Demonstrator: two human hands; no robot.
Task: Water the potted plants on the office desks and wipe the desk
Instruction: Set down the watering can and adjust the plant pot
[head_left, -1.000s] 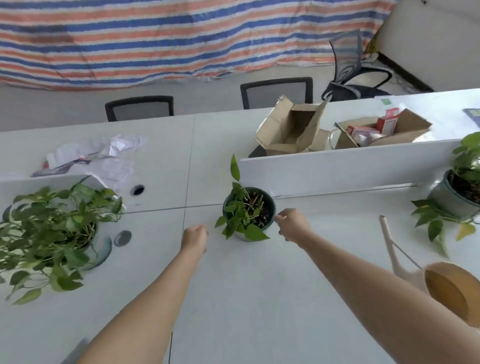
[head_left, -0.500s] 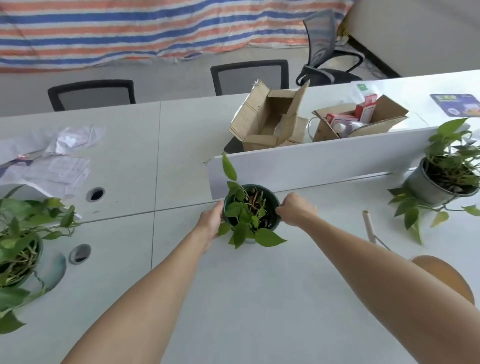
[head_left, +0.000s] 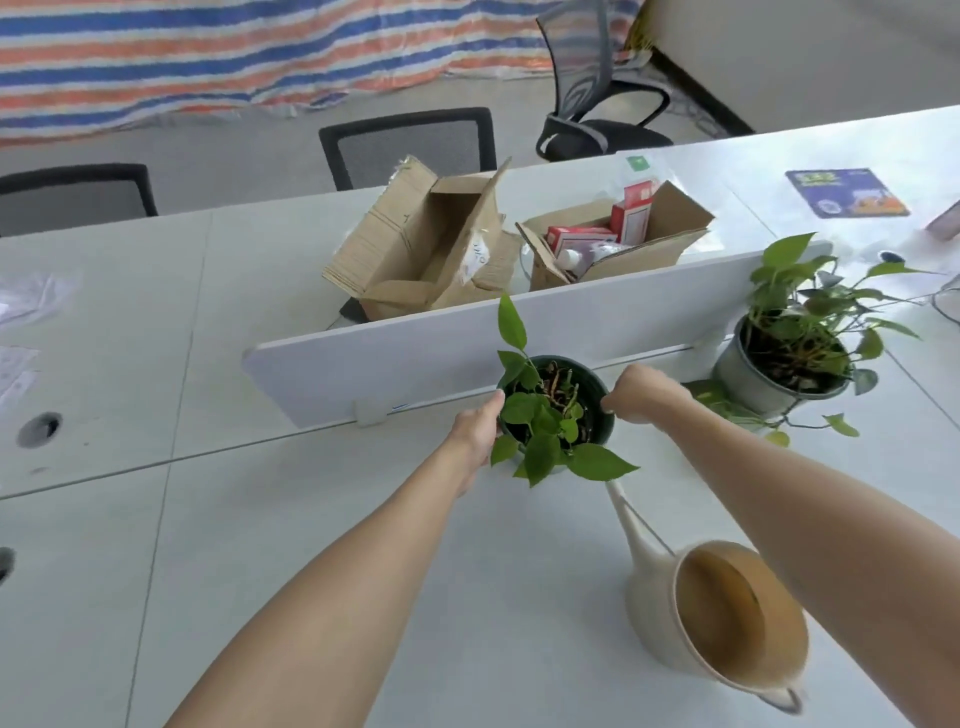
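A small dark green pot with a leafy plant (head_left: 556, 410) stands on the white desk (head_left: 311, 545) in front of a low white divider (head_left: 415, 358). My left hand (head_left: 475, 428) grips the pot's left side. My right hand (head_left: 641, 392) is closed on its right rim. A beige watering can (head_left: 722, 618) sits on the desk at the near right, its spout pointing toward the pot. A second plant in a grey pot (head_left: 784, 358) stands at the right by the divider.
Behind the divider lie two open cardboard boxes (head_left: 431, 244), one holding red cartons (head_left: 613, 234). Black office chairs (head_left: 410, 143) stand beyond the far desk. Round cable holes (head_left: 39, 428) are in the desk at the left. A blue mat (head_left: 847, 192) lies far right.
Both hands have closed in on the small pot and now grip its sides. The view has shifted right: the big left plant is out of frame, and the watering can shows fully.
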